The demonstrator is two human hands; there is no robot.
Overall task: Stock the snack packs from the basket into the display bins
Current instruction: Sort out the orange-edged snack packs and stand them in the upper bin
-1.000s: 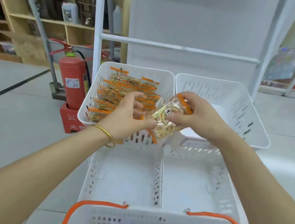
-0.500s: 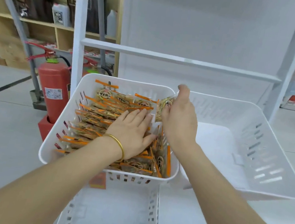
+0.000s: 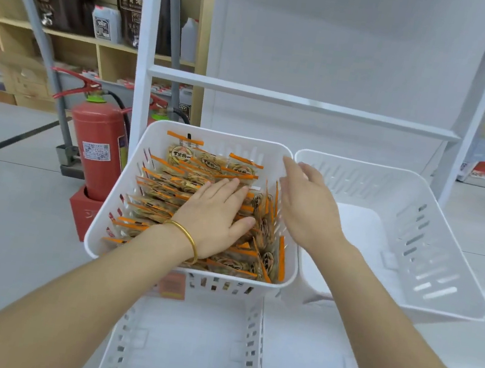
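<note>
A white display bin on the upper left holds several clear snack packs with orange edges, laid in rows. My left hand lies flat on the packs, fingers straight, pressing them down. My right hand hovers over the bin's right rim with fingers straight and holds nothing. To the right stands a second white bin with nothing in it. The basket is out of view.
Two more white bins sit on the lower tier below my arms. A red fire extinguisher stands on the floor at the left. White shelf uprights and a crossbar rise behind the bins.
My right hand has let go of the pack it was slipping in at the bin's right side and has lifted away, open. My left hand stays flat on the packs.
</note>
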